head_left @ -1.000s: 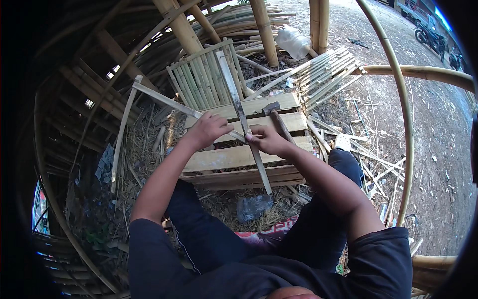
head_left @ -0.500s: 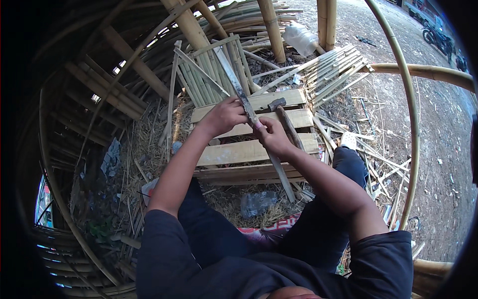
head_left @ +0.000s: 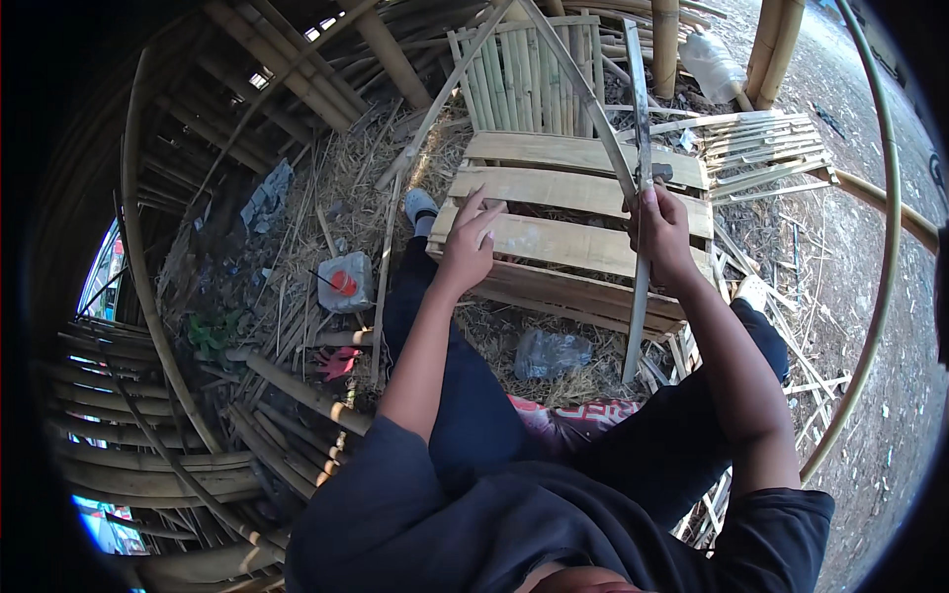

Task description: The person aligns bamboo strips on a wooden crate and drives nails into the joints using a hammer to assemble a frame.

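A long, thin split-bamboo strip (head_left: 641,198) stands nearly upright across the front of a low pallet-like platform of pale wooden planks (head_left: 554,242), its lower end reaching down to the straw-covered ground (head_left: 465,336) and its upper end rising past the platform's far edge. The right hand (head_left: 660,229) is clenched around the strip about halfway along; something dark, perhaps the head of a small tool (head_left: 660,172), shows just above the fist, though whether the hand also holds it cannot be told. The left hand (head_left: 469,242) is released, fingers spread, resting on or just above the near left corner of the platform and gripping nothing.

Judging by the scene, the work on bamboo is well under way but unfinished: a flat panel of green bamboo slats (head_left: 524,74) leans behind the platform, and another panel of paler slats (head_left: 761,148) lies to its right, while the strip in hand is loose and joined to nothing. Many stray strips and offcuts (head_left: 791,326) litter the ground to the right.

Further out, a clear plastic jug with a red cap (head_left: 346,283) sits in the straw to the left, a crumpled clear plastic bottle (head_left: 552,353) lies before the platform, and thick bamboo poles (head_left: 297,69) frame the shelter.
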`<action>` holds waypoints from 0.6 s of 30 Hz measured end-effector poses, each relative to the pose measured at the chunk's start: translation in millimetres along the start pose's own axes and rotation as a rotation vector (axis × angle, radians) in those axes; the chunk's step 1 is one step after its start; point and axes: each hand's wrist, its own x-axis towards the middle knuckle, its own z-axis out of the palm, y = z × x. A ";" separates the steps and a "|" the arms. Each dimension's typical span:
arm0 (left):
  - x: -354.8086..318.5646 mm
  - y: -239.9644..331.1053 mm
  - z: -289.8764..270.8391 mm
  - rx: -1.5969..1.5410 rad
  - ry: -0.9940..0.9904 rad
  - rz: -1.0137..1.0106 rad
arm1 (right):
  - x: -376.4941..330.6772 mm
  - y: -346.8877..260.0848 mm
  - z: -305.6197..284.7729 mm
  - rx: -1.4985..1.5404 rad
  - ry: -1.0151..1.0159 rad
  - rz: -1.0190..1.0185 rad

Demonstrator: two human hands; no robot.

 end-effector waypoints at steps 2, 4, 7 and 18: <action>-25.5 -20.8 -19.2 0.005 0.027 -0.145 | -1.7 3.7 2.0 0.099 0.009 0.040; -51.1 -51.6 -42.5 -0.104 0.084 -0.295 | -5.9 0.5 9.5 0.057 0.048 0.046; -92.4 -137.3 -62.5 -0.247 0.476 -0.605 | -12.2 6.5 5.3 0.087 0.054 0.093; -171.9 -353.7 -119.5 0.439 0.435 -1.281 | -37.7 3.1 113.4 -0.117 0.057 0.201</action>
